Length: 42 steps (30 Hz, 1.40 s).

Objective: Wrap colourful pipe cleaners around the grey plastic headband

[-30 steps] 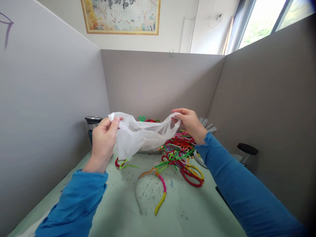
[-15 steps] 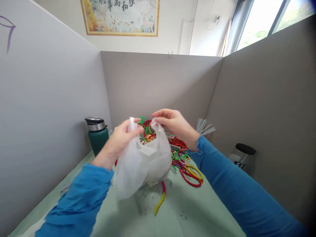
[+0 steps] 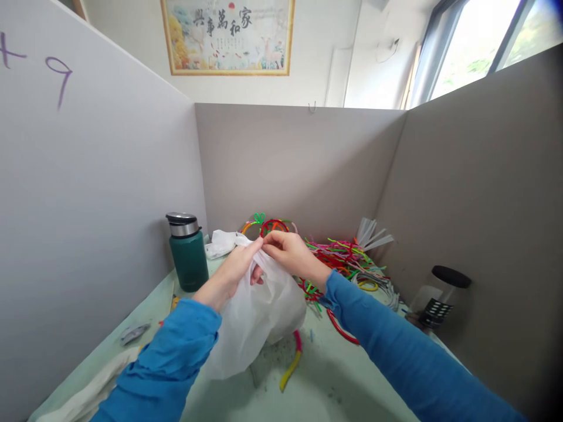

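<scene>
A white plastic bag [image 3: 268,316] hangs full-bellied just above the tabletop, its top gathered between my two hands. My left hand [image 3: 240,269] is closed on the bag's left side, with some fingertips showing through the handle opening. Against it, my right hand [image 3: 285,252] pinches the bag's upper edge with thumb and fingers. What lies inside the bag is hidden by the plastic. Just beneath and in front, a pink and yellow fuzzy strip [image 3: 290,369] rests on the table.
A green bottle [image 3: 189,258] stands at the left. Colourful pipe cleaners [image 3: 338,255] are heaped behind my right hand, near white strips [image 3: 369,234]. A black-lidded clear container [image 3: 440,299] is by the right partition [image 3: 475,193]. Crumpled white plastic [image 3: 222,241] lies at the back left.
My hands have come together and lowered, closing the bag's mouth, which stood spread between them before. The view has shifted slightly up and left.
</scene>
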Each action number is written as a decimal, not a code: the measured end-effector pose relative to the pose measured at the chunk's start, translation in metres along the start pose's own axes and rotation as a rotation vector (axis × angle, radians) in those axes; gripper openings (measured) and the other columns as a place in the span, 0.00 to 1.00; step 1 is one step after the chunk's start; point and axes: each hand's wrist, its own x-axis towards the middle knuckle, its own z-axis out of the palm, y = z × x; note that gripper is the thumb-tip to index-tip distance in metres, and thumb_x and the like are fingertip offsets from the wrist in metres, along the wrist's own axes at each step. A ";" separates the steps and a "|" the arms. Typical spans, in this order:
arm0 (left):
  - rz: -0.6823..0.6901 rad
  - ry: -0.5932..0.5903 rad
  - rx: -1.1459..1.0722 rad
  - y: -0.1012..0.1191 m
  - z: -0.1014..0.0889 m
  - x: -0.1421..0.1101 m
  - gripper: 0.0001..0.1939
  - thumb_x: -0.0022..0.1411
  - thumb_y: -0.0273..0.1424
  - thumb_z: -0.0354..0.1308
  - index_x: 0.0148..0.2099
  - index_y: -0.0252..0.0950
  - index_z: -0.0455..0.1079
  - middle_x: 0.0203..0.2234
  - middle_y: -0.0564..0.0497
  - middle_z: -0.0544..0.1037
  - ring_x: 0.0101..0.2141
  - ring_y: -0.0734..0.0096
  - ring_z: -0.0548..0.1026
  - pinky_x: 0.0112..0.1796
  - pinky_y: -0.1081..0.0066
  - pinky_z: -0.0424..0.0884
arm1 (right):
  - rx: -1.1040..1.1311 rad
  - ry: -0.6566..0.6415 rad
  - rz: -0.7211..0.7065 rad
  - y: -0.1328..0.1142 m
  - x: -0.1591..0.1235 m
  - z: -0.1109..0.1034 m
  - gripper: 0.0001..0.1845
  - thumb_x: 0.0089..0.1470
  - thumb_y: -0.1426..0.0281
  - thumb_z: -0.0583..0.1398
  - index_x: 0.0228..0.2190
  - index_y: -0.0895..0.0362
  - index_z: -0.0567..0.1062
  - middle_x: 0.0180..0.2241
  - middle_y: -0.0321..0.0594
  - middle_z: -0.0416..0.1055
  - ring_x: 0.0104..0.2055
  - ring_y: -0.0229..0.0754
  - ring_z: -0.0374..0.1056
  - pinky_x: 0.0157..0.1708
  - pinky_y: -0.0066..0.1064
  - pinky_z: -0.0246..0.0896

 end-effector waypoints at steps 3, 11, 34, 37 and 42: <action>-0.060 -0.007 -0.097 0.000 -0.005 0.001 0.15 0.55 0.38 0.51 0.23 0.34 0.67 0.11 0.53 0.69 0.12 0.76 0.62 0.24 0.68 0.68 | -0.132 0.054 -0.113 -0.012 -0.006 -0.004 0.06 0.53 0.73 0.53 0.29 0.58 0.70 0.28 0.38 0.68 0.30 0.37 0.62 0.31 0.28 0.53; 0.310 0.020 0.462 0.012 -0.008 -0.022 0.07 0.47 0.24 0.54 0.33 0.37 0.65 0.22 0.57 0.68 0.21 0.76 0.65 0.23 0.75 0.59 | 0.258 -0.058 0.014 -0.024 -0.010 -0.007 0.16 0.58 0.60 0.49 0.28 0.59 0.68 0.29 0.37 0.65 0.30 0.36 0.60 0.30 0.26 0.55; 0.833 0.574 1.027 0.032 -0.048 -0.124 0.07 0.52 0.21 0.53 0.31 0.39 0.61 0.32 0.53 0.68 0.36 0.70 0.69 0.37 0.69 0.66 | 0.816 -0.418 0.288 -0.104 0.001 0.036 0.07 0.46 0.69 0.63 0.23 0.59 0.70 0.18 0.33 0.62 0.19 0.31 0.59 0.16 0.24 0.50; 0.791 0.525 0.975 0.029 -0.052 -0.136 0.06 0.53 0.23 0.56 0.31 0.38 0.64 0.32 0.52 0.70 0.36 0.70 0.70 0.37 0.68 0.67 | 0.827 -0.404 0.312 -0.107 0.002 0.047 0.06 0.45 0.72 0.63 0.23 0.58 0.70 0.17 0.32 0.61 0.17 0.31 0.59 0.15 0.24 0.50; 0.680 0.503 0.696 0.024 -0.050 -0.145 0.07 0.60 0.31 0.53 0.37 0.39 0.72 0.38 0.50 0.74 0.39 0.67 0.73 0.39 0.66 0.69 | 0.942 -0.366 0.323 -0.114 0.001 0.053 0.07 0.46 0.73 0.60 0.21 0.59 0.67 0.17 0.32 0.60 0.18 0.30 0.57 0.15 0.22 0.47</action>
